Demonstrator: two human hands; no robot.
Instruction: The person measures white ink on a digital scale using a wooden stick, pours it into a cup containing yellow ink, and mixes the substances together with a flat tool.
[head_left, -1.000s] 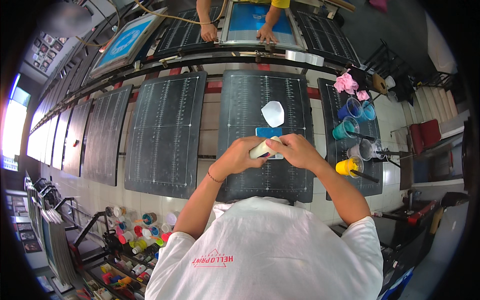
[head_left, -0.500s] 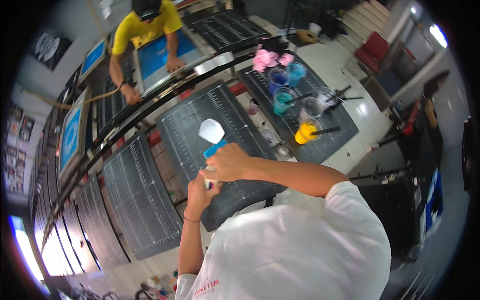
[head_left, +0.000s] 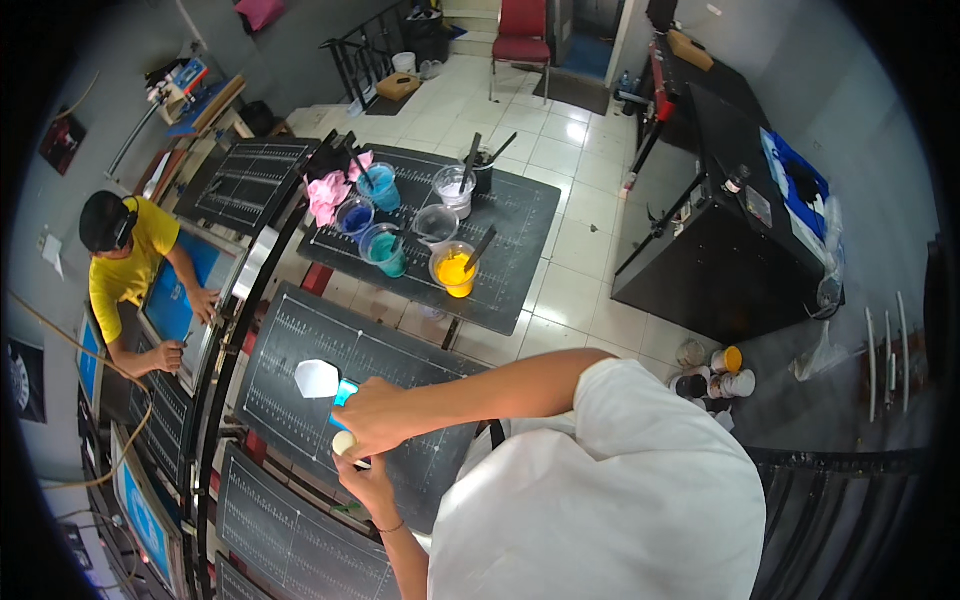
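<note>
Both hands are together above a dark gridded printing board. My left hand (head_left: 368,482), with a thin bracelet at the wrist, is closed around a small object with a round cream end (head_left: 343,442). My right hand (head_left: 378,415) is closed right above it, touching or nearly touching that end; its fingers hide what is inside. A flat bright-blue piece (head_left: 341,402) sticks out beside the right knuckles; whether it is gripped or lying on the board I cannot tell. Just past it, a white angular piece (head_left: 317,379) rests on the board (head_left: 290,335).
Farther off, another board (head_left: 520,200) carries a yellow ink cup (head_left: 455,270), a teal cup (head_left: 384,250), other cups with sticks and pink cloth (head_left: 326,197). At left, a person in yellow (head_left: 130,260) handles a blue screen frame. A black cabinet (head_left: 690,250) stands right.
My view has swung to the right, so the boards and the other person appear farther left. My hands stay together over the same board, beside the white piece.
</note>
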